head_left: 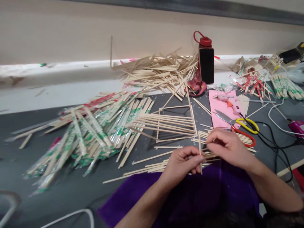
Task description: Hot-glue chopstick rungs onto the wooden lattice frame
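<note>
My left hand [182, 161] pinches a short wooden chopstick [199, 148], which stands nearly upright between thumb and fingers. Just right of that stick is my right hand [226, 145], its thumb and fingertips drawn together; whatever they hold, if anything, is too small to make out. Beyond both hands stands a frame of joined chopsticks [163, 123], with several sticks laid side by side across it. Loose chopsticks [152, 167] lie on the table under and beside my hands.
Plastic-wrapped chopsticks [95, 133] cover the left. A large loose pile [163, 69] lies behind the frame. A phone [206, 66] leans on a red-capped bottle [205, 41]. Scissors [228, 118] and a glue gun [231, 104] lie on pink paper [217, 118]. Cables [273, 142] run along the right.
</note>
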Demonstrator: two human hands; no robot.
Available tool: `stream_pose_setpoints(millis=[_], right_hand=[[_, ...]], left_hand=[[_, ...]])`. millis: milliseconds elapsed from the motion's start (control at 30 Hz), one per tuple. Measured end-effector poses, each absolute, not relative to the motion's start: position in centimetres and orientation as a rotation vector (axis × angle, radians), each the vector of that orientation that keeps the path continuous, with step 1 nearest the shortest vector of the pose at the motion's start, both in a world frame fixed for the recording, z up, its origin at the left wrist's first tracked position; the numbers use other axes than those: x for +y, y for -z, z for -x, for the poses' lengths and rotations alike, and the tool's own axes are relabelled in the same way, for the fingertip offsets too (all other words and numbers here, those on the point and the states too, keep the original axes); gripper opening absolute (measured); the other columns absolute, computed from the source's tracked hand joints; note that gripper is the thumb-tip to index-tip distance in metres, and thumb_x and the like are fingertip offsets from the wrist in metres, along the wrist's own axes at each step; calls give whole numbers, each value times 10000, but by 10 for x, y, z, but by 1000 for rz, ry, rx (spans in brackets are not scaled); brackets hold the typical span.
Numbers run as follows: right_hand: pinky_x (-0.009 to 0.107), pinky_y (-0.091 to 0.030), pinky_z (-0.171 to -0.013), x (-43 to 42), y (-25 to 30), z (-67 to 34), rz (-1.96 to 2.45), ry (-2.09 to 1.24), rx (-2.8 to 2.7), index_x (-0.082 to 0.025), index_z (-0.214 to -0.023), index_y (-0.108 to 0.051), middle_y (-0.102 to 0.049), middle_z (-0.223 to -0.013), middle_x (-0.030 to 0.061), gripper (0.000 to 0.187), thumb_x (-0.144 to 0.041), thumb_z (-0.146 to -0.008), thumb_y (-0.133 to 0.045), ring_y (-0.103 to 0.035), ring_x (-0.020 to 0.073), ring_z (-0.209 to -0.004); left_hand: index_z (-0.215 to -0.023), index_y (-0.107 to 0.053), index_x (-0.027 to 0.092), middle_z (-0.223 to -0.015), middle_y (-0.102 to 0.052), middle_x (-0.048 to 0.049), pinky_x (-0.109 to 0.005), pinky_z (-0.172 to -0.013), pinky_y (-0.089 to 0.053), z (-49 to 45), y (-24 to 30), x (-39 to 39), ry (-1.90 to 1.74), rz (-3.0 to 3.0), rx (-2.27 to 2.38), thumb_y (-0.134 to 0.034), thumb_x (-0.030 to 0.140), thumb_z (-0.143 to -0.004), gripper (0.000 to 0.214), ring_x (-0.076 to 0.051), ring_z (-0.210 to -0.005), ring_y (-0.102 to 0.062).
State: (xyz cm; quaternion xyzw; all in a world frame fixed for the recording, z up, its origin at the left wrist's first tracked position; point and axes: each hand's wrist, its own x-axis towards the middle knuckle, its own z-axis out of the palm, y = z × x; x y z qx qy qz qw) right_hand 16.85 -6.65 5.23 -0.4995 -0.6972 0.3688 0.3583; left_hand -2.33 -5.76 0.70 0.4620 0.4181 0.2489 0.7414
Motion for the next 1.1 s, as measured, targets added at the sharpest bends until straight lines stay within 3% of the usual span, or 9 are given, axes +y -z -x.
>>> stream_pose_setpoints(millis=[133, 233, 300, 367, 500, 633, 867, 1100], right_hand=[[268, -417, -654, -40, -68, -227, 1762, -530, -1878, -200, -804, -646, -668, -780, 22, 144, -285, -840, -535, -587, 151, -698], [304, -406, -660, -3, -60, -266, 2291, -18, -1779, -185, -928, -673, -703, -963, 94, 262, -380, -822, -535, -629, 226, -814], [314, -409, -663, 22, -48, -280, 2487, -120, -1795, -187, -1056, -669, -710, -1016, 108, 433, -511, -803, -534, -639, 268, -888], [315, -406, -649, 39, -39, -285, 2612, -228, -1817, -181, -1109, -660, -707, -1053, 126, 497, -527, -770, -555, -640, 289, -916], [293, -384, -592, 45, -40, -289, 2628, -275, -1813, -188, -963, -705, -719, -974, 106, 365, -448, -751, -558, -647, 266, -856], [288, -379, -585, 28, -55, -291, 2502, -120, -1766, -215, -886, -704, -715, -853, 66, 296, -422, -744, -547, -637, 242, -792], [334, -399, -631, 1, -60, -279, 2224, 462, -1823, -162, -988, -655, -688, -1013, 132, 314, -320, -742, -538, -632, 289, -869], [352, -404, -669, -3, -60, -282, 2147, 376, -1711, -183, -971, -617, -663, -905, 99, 240, -282, -763, -549, -608, 258, -811]], left_hand=[[-735, -650, 138, -539, -641, 0, -154, -435, -404, 21, -8, -58, -547, -1008, 954, -760, 431, -669, 320, -74, -448, -562], [-740, -651, 137, -525, -627, 5, -151, -441, -400, 20, -7, -57, -533, -1023, 961, -761, 427, -666, 319, -69, -446, -552], [-752, -652, 136, -531, -627, 5, -152, -449, -402, 20, -7, -57, -526, -1032, 960, -758, 433, -668, 326, -68, -450, -550], [-764, -653, 135, -543, -631, 3, -154, -456, -404, 21, -7, -57, -530, -1037, 965, -755, 438, -668, 333, -67, -457, -548], [-771, -652, 137, -545, -629, 4, -157, -462, -400, 21, -8, -57, -536, -1036, 967, -751, 431, -669, 327, -66, -462, -539], [-751, -645, 141, -526, -617, 11, -163, -462, -395, 21, -9, -57, -524, -1040, 956, -748, 410, -672, 298, -69, -457, -534], [-763, -655, 141, -551, -620, 7, -170, -465, -400, 20, -10, -57, -537, -1031, 985, -754, 402, -673, 293, -76, -471, -543], [-760, -660, 139, -551, -624, 7, -166, -463, -399, 20, -10, -58, -549, -1048, 986, -764, 403, -671, 297, -75, -472, -541]])
